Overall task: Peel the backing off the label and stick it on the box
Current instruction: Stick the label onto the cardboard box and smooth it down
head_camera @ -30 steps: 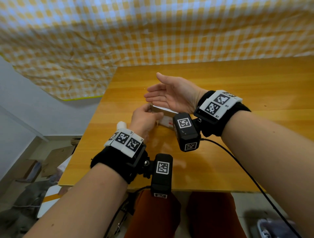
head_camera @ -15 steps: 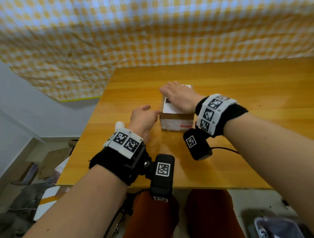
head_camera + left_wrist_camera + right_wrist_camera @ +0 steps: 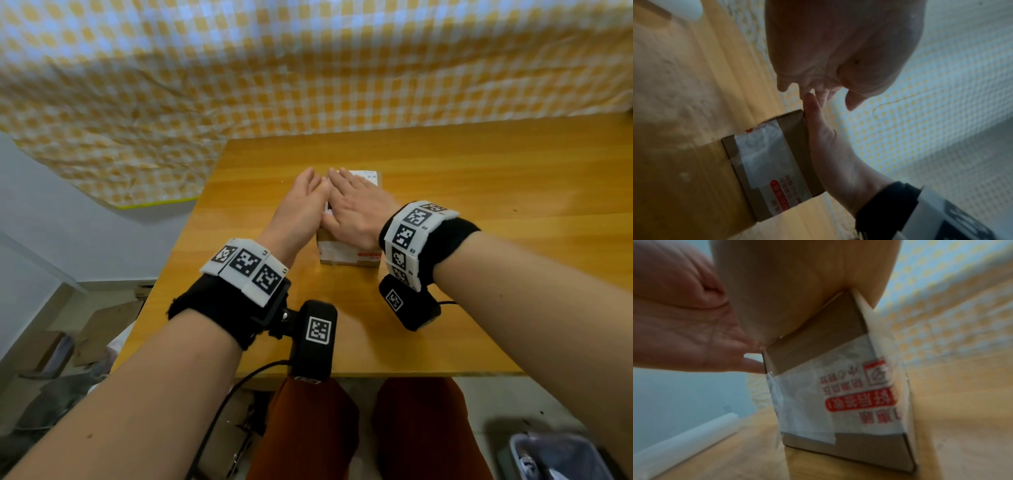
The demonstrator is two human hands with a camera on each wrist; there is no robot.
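Cardboard box (image 3: 346,255), glossy tape, right hand (image 3: 356,212) flat atop

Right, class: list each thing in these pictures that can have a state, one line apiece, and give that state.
box: shut, taped over with printed tape, standing on the table.
label: lying on the box's top, mostly hidden under the hand.
right hand: flat, fingers straight, pressing on the box's top.
left hand: open, fingers straight, beside the box's left edge.
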